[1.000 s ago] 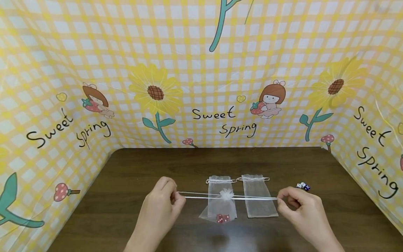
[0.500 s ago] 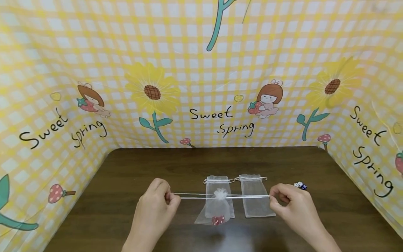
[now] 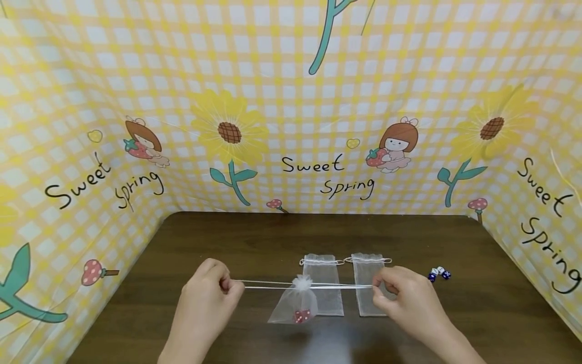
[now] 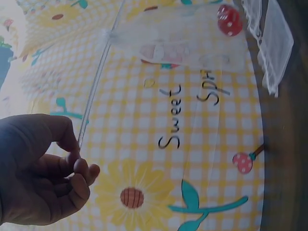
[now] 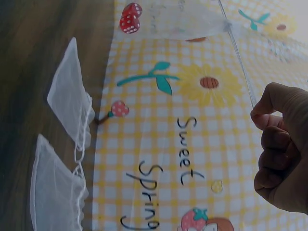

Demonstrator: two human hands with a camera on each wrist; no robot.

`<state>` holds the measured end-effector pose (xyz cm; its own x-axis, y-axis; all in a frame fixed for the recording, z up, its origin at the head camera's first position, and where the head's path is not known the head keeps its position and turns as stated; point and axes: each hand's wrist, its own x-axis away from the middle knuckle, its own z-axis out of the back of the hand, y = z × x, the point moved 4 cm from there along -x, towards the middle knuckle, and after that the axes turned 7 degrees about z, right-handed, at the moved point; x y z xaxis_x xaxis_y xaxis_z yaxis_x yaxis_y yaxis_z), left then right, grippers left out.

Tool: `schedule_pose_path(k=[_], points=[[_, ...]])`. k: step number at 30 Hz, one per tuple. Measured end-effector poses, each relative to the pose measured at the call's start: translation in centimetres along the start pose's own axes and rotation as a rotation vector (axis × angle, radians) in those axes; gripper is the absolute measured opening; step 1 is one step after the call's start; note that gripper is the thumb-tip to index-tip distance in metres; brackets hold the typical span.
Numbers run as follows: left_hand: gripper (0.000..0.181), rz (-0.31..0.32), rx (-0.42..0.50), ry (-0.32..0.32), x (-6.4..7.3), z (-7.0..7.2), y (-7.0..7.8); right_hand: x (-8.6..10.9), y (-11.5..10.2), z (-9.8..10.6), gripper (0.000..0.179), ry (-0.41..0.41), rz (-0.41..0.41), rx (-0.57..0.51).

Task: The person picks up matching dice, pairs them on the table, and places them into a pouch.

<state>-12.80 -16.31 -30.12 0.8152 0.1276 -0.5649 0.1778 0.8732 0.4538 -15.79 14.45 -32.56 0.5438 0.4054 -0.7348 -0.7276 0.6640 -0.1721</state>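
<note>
A sheer white drawstring pouch (image 3: 291,303) hangs in the air between the two hands, its neck gathered tight into a ruffle. Red dice (image 3: 302,316) with white dots show through its bottom. My left hand (image 3: 206,293) pinches one end of the white drawstring (image 4: 96,79) between thumb and forefinger. On the other side, my right hand (image 3: 404,298) pinches the opposite end the same way. Stretched taut and nearly level, the cord runs through the pouch's neck.
Two flat sheer pouches, a left one (image 3: 326,298) and a right one (image 3: 364,278), lie on the dark wooden table (image 3: 245,237). Several blue and white dice (image 3: 439,273) sit at the right. A yellow checked cloth (image 3: 291,101) rises behind and along both sides.
Both hands and the hanging pouch have shifted left, so the pouch overlaps the left flat pouch less. Both pinches stay on the taut cord. The head view has swayed slightly.
</note>
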Motion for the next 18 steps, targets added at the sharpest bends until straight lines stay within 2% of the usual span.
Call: schedule_pose_path(k=[3, 6, 10, 15, 18], points=[[0.026, 0.063, -0.032, -0.064, -0.2, 0.5, -1.0, -0.5, -0.5, -1.1, 0.027, -0.030, 0.027, -0.012], [0.026, 0.126, -0.067, -0.157, -0.4, 0.8, -2.1, -1.0, -1.0, -2.3, 0.026, -0.054, 0.061, -0.029], [0.028, 0.175, -0.108, -0.231, -0.6, 1.0, -3.4, -1.5, -1.4, -3.9, 0.023, -0.106, 0.082, -0.035], [0.030, 0.219, -0.149, -0.292, -0.8, 0.6, -4.6, -1.7, -1.4, -5.9, 0.017, -0.183, 0.081, -0.037], [0.031, 0.227, -0.155, -0.306, -0.9, 0.3, -5.0, -1.8, -1.2, -6.7, 0.017, -0.223, 0.061, -0.053]])
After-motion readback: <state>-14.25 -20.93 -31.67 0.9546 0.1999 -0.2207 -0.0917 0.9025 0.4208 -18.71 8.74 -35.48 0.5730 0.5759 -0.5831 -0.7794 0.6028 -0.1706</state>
